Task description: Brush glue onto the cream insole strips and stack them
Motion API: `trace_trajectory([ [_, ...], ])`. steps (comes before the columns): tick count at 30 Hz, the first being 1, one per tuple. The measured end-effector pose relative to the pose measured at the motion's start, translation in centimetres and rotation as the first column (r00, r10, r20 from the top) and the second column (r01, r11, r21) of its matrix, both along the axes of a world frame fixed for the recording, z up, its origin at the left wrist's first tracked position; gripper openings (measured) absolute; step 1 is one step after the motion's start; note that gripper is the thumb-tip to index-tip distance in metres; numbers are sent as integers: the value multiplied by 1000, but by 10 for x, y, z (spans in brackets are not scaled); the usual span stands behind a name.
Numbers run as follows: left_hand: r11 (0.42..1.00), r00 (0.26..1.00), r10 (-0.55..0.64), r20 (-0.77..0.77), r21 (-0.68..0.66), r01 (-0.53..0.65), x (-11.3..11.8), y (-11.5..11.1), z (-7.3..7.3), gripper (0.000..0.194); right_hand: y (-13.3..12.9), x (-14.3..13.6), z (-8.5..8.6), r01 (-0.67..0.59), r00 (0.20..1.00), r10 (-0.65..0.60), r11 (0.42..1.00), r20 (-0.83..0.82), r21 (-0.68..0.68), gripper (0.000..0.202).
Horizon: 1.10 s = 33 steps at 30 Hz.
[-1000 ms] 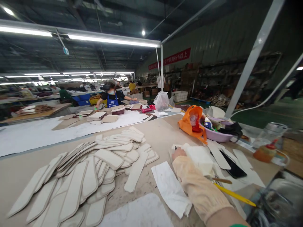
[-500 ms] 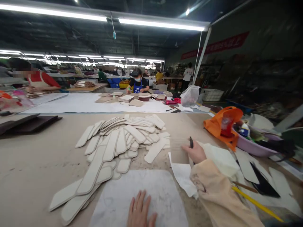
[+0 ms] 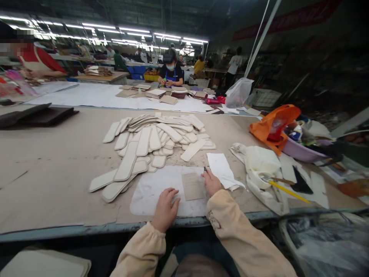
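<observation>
One flat, grey-tan, four-sided piece of sheet material (image 3: 192,187) lies on a single white, round-cornered sheet (image 3: 148,189), close to the front edge of the tan-covered table (image 3: 57,173). The right hand (image 3: 212,182) has its fingers curled round one slim dark tool (image 3: 205,169) at the piece's right edge; whether they also pinch the piece, I cannot tell. The left hand (image 3: 166,207) has its fingers loosely bent at the piece's left, with nothing visible in them. To work well here, I would keep the piece flat and wholly on the white sheet, steady its left side with light fingertips, and keep the tool's tip off its face. Just beyond the sheet's far edge spreads one heap of long, cream, round-ended strips (image 3: 125,165), overlapping too much to count, though clearly more than a dozen. One crumpled white cloth (image 3: 221,168) lies just beside the right hand. Towards the table's right edge are one yellow stick-like handle (image 3: 290,191), one orange bag (image 3: 273,129) and one pale purple basin (image 3: 300,150).
</observation>
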<state>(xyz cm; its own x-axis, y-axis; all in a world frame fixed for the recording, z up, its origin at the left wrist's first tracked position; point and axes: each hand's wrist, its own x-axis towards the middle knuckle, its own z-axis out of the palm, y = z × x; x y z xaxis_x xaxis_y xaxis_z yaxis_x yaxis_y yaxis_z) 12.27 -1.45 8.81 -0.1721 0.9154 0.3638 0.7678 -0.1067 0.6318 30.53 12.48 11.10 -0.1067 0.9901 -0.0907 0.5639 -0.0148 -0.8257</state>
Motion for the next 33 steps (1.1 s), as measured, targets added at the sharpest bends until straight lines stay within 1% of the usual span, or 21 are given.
trace_trajectory([
  [2, 997, 992, -77, -97, -21, 75, -5, -4, 4, 27, -7, 11, 1, 30, 987, -28, 999, -158, 12, 51],
  [4, 989, 977, -143, -157, -44, 138, -6, -6, 7, 27, -19, 23, 0, 67, 929, -51, 997, -366, 31, 59],
  [6, 976, 959, -217, -183, -69, 207, -4, -5, 10, 27, -32, 33, 0, 112, 846, -76, 993, -528, 36, 54],
  [8, 954, 932, -299, -207, -91, 286, 1, -1, 13, 27, -45, 41, 0, 143, 746, -122, 989, -655, -22, 41],
  [9, 942, 915, -336, -223, -100, 321, 2, 2, 15, 27, -52, 44, 0, 129, 693, -142, 989, -707, -73, 37],
  [11, 920, 882, -391, -262, -116, 374, 4, 10, 18, 25, -63, 51, 2, 39, 606, -158, 985, -780, -169, 40],
  [12, 913, 869, -409, -279, -119, 391, 4, 13, 19, 24, -67, 54, 2, -14, 582, -147, 982, -800, -191, 44],
  [13, 906, 858, -422, -292, -120, 405, 4, 17, 20, 23, -70, 57, 2, -55, 575, -127, 980, -808, -193, 47],
  [14, 900, 849, -435, -301, -120, 419, 3, 19, 20, 23, -72, 59, 2, -70, 582, -104, 982, -807, -177, 50],
  [16, 888, 835, -458, -305, -117, 444, 1, 23, 19, 21, -72, 62, 2, -59, 622, -50, 992, -782, -111, 53],
  [19, 883, 833, -468, -297, -114, 455, 0, 26, 15, 19, -66, 56, 1, -24, 691, 0, 999, -723, -23, 51],
  [20, 882, 833, -469, -293, -114, 456, 0, 26, 14, 19, -63, 50, 2, -13, 705, -4, 1000, -709, -19, 45],
  [22, 881, 834, -471, -288, -106, 461, 0, 26, 11, 19, -54, 35, 4, -2, 706, -30, 999, -708, -44, 32],
  [23, 879, 833, -474, -286, -98, 467, 0, 26, 11, 20, -48, 26, 5, -5, 699, -41, 998, -714, -62, 29],
  [26, 872, 829, -480, -286, -54, 486, -1, 26, 9, 20, -30, -1, 10, -25, 690, -31, 997, -723, -67, 35],
  [29, 880, 842, -460, -281, -18, 474, -1, 26, 10, 20, -14, -25, 9, -43, 753, 28, 999, -658, -6, 34],
  [31, 890, 857, -442, -263, -11, 456, -1, 26, 11, 21, -8, -37, 3, -69, 806, 67, 997, -588, 20, 29],
  [33, 902, 874, -423, -239, -15, 432, -1, 25, 13, 21, -4, -44, -6, -80, 844, 78, 997, -530, 19, 23],
])
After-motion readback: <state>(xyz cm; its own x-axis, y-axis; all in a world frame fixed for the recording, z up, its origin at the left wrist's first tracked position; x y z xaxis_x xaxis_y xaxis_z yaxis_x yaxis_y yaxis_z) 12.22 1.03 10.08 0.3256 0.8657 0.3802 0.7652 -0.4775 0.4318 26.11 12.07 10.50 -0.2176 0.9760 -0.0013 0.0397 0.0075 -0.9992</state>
